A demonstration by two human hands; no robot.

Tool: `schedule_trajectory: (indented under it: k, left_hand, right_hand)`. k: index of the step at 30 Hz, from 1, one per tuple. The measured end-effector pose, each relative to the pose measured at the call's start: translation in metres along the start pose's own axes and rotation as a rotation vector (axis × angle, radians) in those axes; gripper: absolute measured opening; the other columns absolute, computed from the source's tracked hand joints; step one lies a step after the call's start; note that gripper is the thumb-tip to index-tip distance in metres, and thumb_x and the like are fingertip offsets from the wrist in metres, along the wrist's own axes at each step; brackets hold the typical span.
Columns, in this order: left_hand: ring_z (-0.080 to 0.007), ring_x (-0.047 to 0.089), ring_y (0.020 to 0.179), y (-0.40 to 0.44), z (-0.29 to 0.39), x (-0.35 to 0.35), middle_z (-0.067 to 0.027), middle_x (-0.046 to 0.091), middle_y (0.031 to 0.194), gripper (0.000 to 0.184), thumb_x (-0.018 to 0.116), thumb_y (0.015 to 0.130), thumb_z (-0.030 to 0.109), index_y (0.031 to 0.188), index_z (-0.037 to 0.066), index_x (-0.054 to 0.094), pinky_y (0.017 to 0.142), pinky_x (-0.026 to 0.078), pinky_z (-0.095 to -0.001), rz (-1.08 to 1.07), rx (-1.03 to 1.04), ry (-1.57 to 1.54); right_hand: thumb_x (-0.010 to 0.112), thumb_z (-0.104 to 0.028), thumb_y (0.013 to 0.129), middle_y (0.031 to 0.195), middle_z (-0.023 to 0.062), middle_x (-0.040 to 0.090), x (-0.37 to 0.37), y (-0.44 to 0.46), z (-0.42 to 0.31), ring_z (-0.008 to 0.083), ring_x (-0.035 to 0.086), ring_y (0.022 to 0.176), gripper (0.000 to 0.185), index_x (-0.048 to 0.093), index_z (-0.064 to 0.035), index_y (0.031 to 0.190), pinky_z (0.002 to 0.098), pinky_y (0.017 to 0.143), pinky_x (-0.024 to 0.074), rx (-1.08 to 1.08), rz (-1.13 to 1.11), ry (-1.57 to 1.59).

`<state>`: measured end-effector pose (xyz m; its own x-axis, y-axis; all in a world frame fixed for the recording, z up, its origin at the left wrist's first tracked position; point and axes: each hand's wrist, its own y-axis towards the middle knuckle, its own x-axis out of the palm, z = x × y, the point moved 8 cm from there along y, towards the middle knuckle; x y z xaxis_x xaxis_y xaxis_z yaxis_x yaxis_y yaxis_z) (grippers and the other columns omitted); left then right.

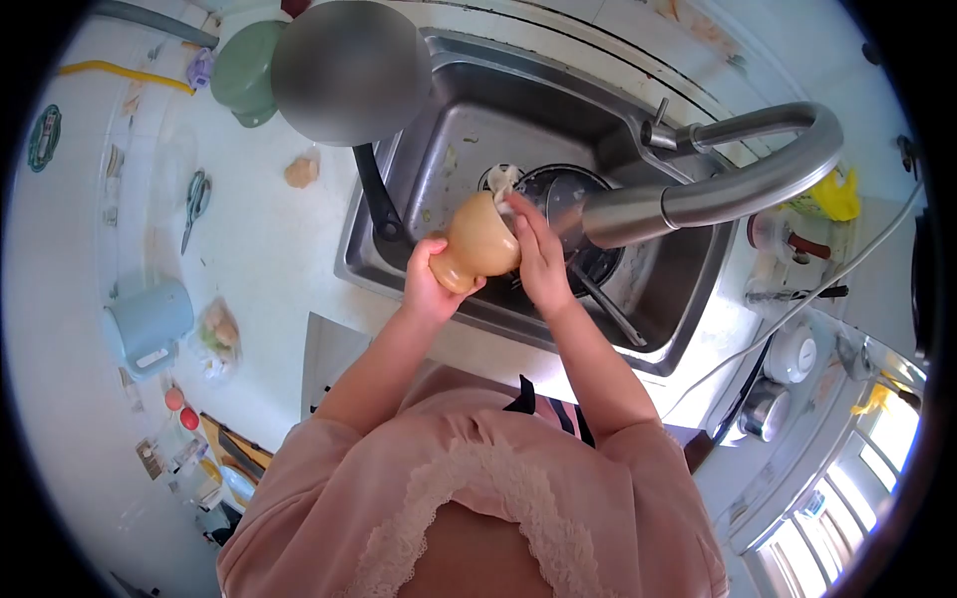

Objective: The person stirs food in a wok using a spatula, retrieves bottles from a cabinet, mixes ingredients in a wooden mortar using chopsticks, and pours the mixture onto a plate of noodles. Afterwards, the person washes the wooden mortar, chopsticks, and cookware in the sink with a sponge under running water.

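Observation:
Over the sink (454, 100), my left hand (431, 287) grips the narrow lower end of a smooth tan, gourd-shaped thing that looks like a butternut squash (477, 239). Its wide end tilts up and to the right. My right hand (541, 261) lies against the right side, fingers along the upper rim; its thumb is hidden. Whitish soft matter (502, 182) shows by those fingertips at the upper end, and I cannot make out exactly what it is. Below, a dark round pan (596, 267) with a metal handle sits in the sink, partly under the faucet head (623, 217).
The faucet (812, 149) arches in from the right. A black handle (377, 194) reaches over the sink's left rim from a blurred patch. On the left counter lie scissors (196, 204), a green bowl (244, 75), a light-blue container (155, 324) and a plastic bag of food (216, 337).

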<state>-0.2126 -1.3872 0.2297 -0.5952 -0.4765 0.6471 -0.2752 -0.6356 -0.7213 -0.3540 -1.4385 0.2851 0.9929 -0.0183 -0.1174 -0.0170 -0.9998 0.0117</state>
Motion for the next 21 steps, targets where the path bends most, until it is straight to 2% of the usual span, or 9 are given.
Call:
schedule_trajectory:
  k: [3,4,7,8,11,13,14,18,21]
  left_hand:
    - [-0.0234,0.059,0.087,0.000,0.001,-0.006,-0.0061,0.059,0.099,0.033,0.051,0.082,0.036,0.105,0.012,0.053,0.061,0.049,-0.0365,0.023,-0.107,0.092]
    - [-0.0232,0.059,0.086,0.002,0.005,-0.006,-0.0060,0.059,0.098,0.035,0.051,0.083,0.039,0.105,0.012,0.053,0.060,0.049,-0.0357,0.022,-0.153,0.135]
    - [-0.0229,0.060,0.085,-0.008,0.006,0.001,-0.0060,0.060,0.099,0.050,0.050,0.084,0.055,0.109,0.012,0.053,0.062,0.052,-0.0373,-0.042,-0.300,0.229]
    - [-0.0238,0.059,0.090,-0.011,0.002,0.000,-0.0068,0.059,0.103,0.054,0.048,0.084,0.058,0.112,0.012,0.053,0.067,0.052,-0.0398,-0.076,-0.319,0.243]
    - [-0.0268,0.056,0.104,-0.007,-0.002,0.006,-0.0090,0.057,0.115,0.065,0.041,0.086,0.065,0.122,0.012,0.050,0.081,0.050,-0.0470,-0.171,-0.306,0.239]
    - [-0.0290,0.051,0.115,-0.006,-0.006,0.012,-0.0104,0.052,0.126,0.070,0.036,0.087,0.067,0.130,0.013,0.045,0.091,0.045,-0.0515,-0.193,-0.240,0.149]
    - [-0.0300,0.043,0.125,0.001,-0.012,0.004,-0.0103,0.044,0.135,0.071,0.033,0.088,0.066,0.136,0.014,0.039,0.099,0.036,-0.0540,-0.264,-0.292,0.069]
    - [-0.0289,0.043,0.125,-0.002,-0.020,0.030,-0.0092,0.044,0.135,0.070,0.035,0.088,0.065,0.135,0.013,0.038,0.100,0.037,-0.0530,-0.446,-0.231,-0.056]
    - [-0.0273,0.045,0.122,0.009,-0.032,0.023,-0.0086,0.047,0.132,0.062,0.041,0.090,0.057,0.132,0.012,0.041,0.100,0.038,-0.0502,-0.391,-0.218,-0.070]
  right_hand:
    - [0.066,-0.026,0.084,0.111,0.0180,0.059,0.010,-0.015,-0.020,0.0262,0.058,0.103,0.050,0.049,0.0039,0.120,0.0340,0.089,0.0435,-0.025,-0.324,-0.101]
    - [0.076,-0.025,0.074,0.107,0.0164,0.061,0.011,-0.016,-0.022,0.0247,0.060,0.099,0.056,0.052,0.0035,0.116,0.0334,0.088,0.0454,0.031,-0.387,-0.085]
    - [0.079,-0.021,0.070,0.105,0.0143,0.063,0.018,-0.013,-0.027,0.0206,0.061,0.094,0.055,0.055,0.0036,0.113,0.0316,0.086,0.0466,0.121,-0.613,0.124]
    - [0.080,-0.017,0.069,0.104,0.0109,0.064,0.017,-0.013,-0.022,0.0162,0.061,0.094,0.052,0.057,0.0032,0.112,0.0296,0.084,0.0467,0.288,-0.654,0.150]
    - [0.078,-0.013,0.071,0.107,0.0082,0.064,0.011,-0.012,-0.010,0.0140,0.059,0.094,0.048,0.058,0.0022,0.112,0.0287,0.084,0.0463,0.461,-0.518,0.360]
    - [0.071,-0.017,0.078,0.105,0.0070,0.063,0.010,-0.016,0.004,0.0157,0.060,0.094,0.040,0.058,0.0008,0.112,0.0294,0.085,0.0469,0.522,-0.408,0.532]
    - [0.069,-0.020,0.081,0.104,0.0075,0.063,0.010,-0.021,0.020,0.0168,0.060,0.095,0.039,0.057,0.0004,0.112,0.0303,0.086,0.0472,0.580,-0.366,0.658]
    - [0.060,-0.033,0.088,0.105,0.0103,0.062,0.017,-0.032,0.041,0.0214,0.061,0.097,0.042,0.055,-0.0012,0.114,0.0349,0.086,0.0483,0.752,-0.106,1.132]
    - [0.057,-0.041,0.089,0.107,0.0119,0.062,0.018,-0.029,0.044,0.0235,0.060,0.099,0.046,0.054,-0.0024,0.115,0.0365,0.088,0.0479,0.789,-0.100,1.180]
